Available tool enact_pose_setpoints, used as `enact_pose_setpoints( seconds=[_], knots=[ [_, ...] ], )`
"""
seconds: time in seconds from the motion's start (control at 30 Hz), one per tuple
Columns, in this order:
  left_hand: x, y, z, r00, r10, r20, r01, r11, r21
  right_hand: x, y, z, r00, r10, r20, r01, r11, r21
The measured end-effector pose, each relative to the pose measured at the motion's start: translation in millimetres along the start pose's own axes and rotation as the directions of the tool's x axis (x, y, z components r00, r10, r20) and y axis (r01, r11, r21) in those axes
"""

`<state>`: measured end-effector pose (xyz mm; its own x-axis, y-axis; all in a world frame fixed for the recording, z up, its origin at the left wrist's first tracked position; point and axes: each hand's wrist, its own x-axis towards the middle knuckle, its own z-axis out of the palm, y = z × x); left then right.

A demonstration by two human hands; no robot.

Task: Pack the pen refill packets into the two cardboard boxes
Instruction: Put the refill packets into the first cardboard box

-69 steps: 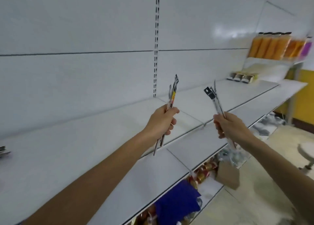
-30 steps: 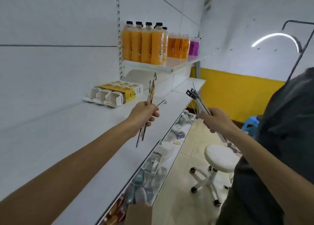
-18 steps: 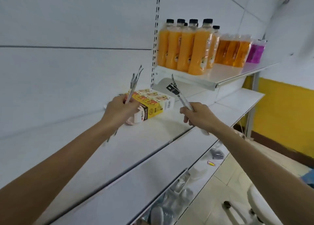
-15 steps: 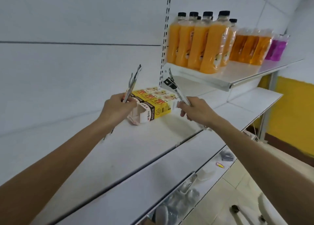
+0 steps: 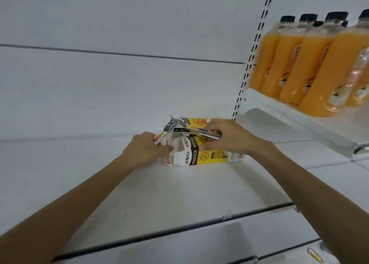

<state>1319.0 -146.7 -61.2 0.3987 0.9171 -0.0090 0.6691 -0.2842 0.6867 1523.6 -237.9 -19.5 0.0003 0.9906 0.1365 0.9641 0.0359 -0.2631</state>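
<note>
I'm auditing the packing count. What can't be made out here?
Head view:
- Number of packets in the right hand: they overlap, and its fingers cover them.
- Insides of the boxes: hidden by the left hand and flaps.
- Rear box: mostly behind the right hand and packets.
- Bottles: labels blurred; the right edge cuts the row.

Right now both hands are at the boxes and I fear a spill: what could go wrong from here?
The right hand pinches its right bundle fanned out above the front box, not lined up with the opening, so packets may slip free. The left hand holds its left bundle at the open flaps, which could fold inward and jam. The boxes sit loose on the shelf and may slide.
</note>
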Motion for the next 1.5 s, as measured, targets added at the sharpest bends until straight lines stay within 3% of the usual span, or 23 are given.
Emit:
enact_pose_setpoints(
  seconds=[0.1, 0.2, 0.3, 0.37, 0.43, 0.5, 0.6, 0.63, 0.77, 0.97, 1.13, 1.2, 1.37, 1.5],
  knots=[
    [-5, -2, 2, 0.997, -0.074, -0.023, 0.076, 0.993, 0.087, 7, -1, 7, 0.996, -0.082, 0.033, 0.085, 0.993, -0.084],
    [-15, -2, -3, 0.997, -0.059, -0.046, 0.058, 0.998, -0.024, 4, -8, 5, 0.995, -0.104, 0.007, 0.104, 0.993, -0.047],
    [-33, 5, -16, 0.993, -0.028, -0.117, -0.007, 0.959, -0.285, -8, -14, -10, 0.996, -0.079, -0.044, 0.084, 0.989, 0.123],
    [-46, 12, -28, 0.973, -0.014, -0.231, -0.072, 0.929, -0.362, -13, -20, -25, 0.998, -0.059, -0.035, 0.067, 0.947, 0.315],
    [-57, 22, -41, 0.931, 0.01, -0.366, -0.16, 0.91, -0.382, -13, -34, -42, 0.987, -0.02, -0.159, 0.096, 0.87, 0.484],
    [-65, 31, -53, 0.892, 0.029, -0.452, -0.229, 0.89, -0.395, -12, -54, -60, 0.935, 0.091, -0.344, 0.172, 0.729, 0.662],
    [-72, 39, -63, 0.888, 0.006, -0.46, -0.255, 0.84, -0.48, -15, -90, -85, 0.881, 0.178, -0.439, 0.332, 0.429, 0.84],
    [-75, 41, -64, 0.889, -0.001, -0.457, -0.261, 0.82, -0.509, -16, -99, -90, 0.871, 0.178, -0.458, 0.358, 0.409, 0.839],
    [-85, 45, -61, 0.885, -0.016, -0.465, -0.285, 0.772, -0.568, -18, -125, -86, 0.84, 0.141, -0.524, 0.351, 0.596, 0.722],
    [-92, 47, -62, 0.892, -0.032, -0.45, -0.27, 0.761, -0.59, -22, -123, -63, 0.879, -0.135, -0.457, 0.322, 0.876, 0.361],
    [-95, 43, -63, 0.904, -0.055, -0.424, -0.262, 0.713, -0.651, -27, -125, -70, 0.95, -0.144, -0.279, 0.21, 0.952, 0.223],
    [-98, 44, -63, 0.91, -0.065, -0.41, -0.254, 0.692, -0.675, -27, -125, -71, 0.969, -0.092, -0.228, 0.152, 0.953, 0.261],
    [-103, 50, -65, 0.93, -0.097, -0.354, -0.228, 0.601, -0.766, -29, -125, -73, 0.942, -0.088, -0.324, 0.192, 0.932, 0.306],
    [-105, 52, -69, 0.936, -0.099, -0.338, -0.23, 0.553, -0.8, -36, -127, -89, 0.979, -0.136, -0.15, 0.181, 0.924, 0.338]
  ],
)
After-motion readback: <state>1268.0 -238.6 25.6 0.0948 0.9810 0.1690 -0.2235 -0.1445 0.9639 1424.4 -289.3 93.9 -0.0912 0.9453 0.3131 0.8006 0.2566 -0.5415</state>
